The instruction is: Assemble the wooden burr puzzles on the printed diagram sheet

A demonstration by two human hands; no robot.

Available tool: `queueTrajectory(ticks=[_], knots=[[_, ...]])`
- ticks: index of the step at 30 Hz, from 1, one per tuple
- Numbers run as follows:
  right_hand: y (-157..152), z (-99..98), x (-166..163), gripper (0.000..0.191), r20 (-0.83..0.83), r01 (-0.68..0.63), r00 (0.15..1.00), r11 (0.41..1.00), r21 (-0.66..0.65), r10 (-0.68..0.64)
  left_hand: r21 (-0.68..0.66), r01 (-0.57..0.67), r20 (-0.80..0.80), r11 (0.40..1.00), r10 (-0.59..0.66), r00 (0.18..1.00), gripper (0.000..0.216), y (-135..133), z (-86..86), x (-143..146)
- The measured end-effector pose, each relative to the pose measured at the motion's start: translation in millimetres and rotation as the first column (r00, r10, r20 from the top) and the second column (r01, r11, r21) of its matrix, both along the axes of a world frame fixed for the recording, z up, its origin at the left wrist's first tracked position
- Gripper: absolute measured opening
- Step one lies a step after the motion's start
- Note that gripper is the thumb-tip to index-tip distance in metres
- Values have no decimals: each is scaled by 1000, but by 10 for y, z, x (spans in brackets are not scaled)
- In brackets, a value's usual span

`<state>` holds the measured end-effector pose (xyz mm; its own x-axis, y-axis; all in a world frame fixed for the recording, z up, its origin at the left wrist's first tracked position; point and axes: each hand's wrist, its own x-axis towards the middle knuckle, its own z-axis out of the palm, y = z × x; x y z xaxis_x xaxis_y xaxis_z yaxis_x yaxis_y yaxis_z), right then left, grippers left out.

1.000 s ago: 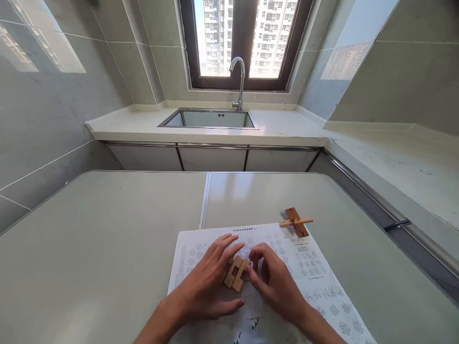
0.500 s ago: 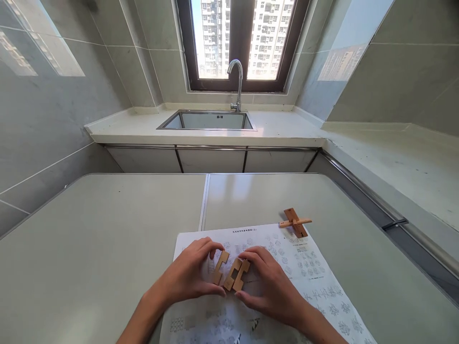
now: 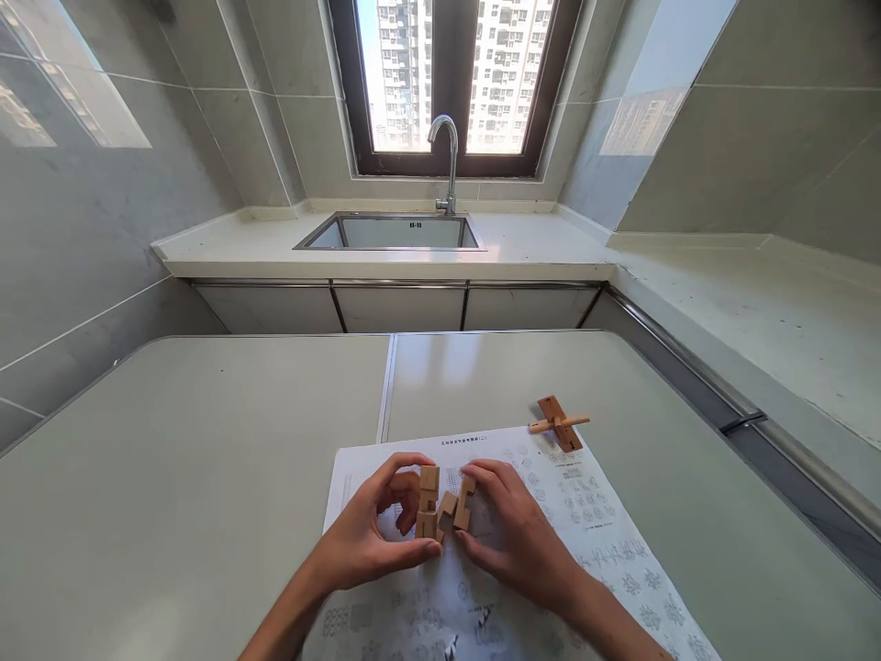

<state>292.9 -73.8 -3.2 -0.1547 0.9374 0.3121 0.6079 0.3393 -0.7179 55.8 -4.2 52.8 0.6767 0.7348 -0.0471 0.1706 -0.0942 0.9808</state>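
Observation:
Between the thumb and fingers of my left hand (image 3: 382,514) stands a notched wooden puzzle piece (image 3: 428,503), gripped at its two ends. My right hand (image 3: 513,528) pinches another notched wooden puzzle piece (image 3: 464,505) by its ends, tilted a little. A third wooden piece (image 3: 447,504) lies in the gap between them, partly covered by the left piece. All three are light brown with cut-out notches. Under both hands spreads a printed paper sheet (image 3: 564,560) with rows of small puzzle drawings.
A crossed wooden piece (image 3: 561,424), a flat slat with a rod through it, rests at the sheet's upper right corner. The pale table (image 3: 193,477) has a seam. Beyond it are a counter with a sink (image 3: 392,246), a faucet (image 3: 451,170) and a window.
The left piece has turned upright and shifted slightly right, showing its notched face. The right piece has come apart from the middle piece, which now sits between the two held ones.

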Motion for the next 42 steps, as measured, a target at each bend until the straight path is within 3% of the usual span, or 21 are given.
queueTrajectory(ticks=[11, 14, 21, 24, 30, 34, 38, 42], knots=[[-2, -57, 9, 58, -7, 83, 997, 997, 7, -83, -22, -95, 17, 995, 96, 995, 75, 43, 16, -48], [-1, -81, 5, 59, 36, 96, 994, 993, 67, -99, -14, -122, -13, 992, 122, 992, 72, 41, 11, -28], [-30, -58, -92, 56, 218, -120, 974, 962, 244, 66, 19, -232, -86, 973, 233, 969, 66, 60, -30, 30], [-34, -59, -120, 43, 220, -128, 973, 957, 259, 70, 33, -265, -94, 964, 267, 959, 68, 71, -71, 41], [-19, -38, -70, 24, -10, -80, 997, 981, 177, 83, 79, -298, -118, 951, 306, 945, 67, 88, -140, 56], [-25, 66, 8, 9, -290, -44, 957, 999, -29, 34, 77, -318, -116, 945, 326, 938, 70, 106, -204, 49], [-35, 123, 47, 25, -531, -108, 844, 948, -299, -71, 70, -292, -112, 954, 298, 948, 70, 79, -209, 63], [-24, 124, 36, 36, -664, -160, 736, 919, -360, -132, 50, -229, -114, 972, 233, 966, 68, 14, -140, 107]])
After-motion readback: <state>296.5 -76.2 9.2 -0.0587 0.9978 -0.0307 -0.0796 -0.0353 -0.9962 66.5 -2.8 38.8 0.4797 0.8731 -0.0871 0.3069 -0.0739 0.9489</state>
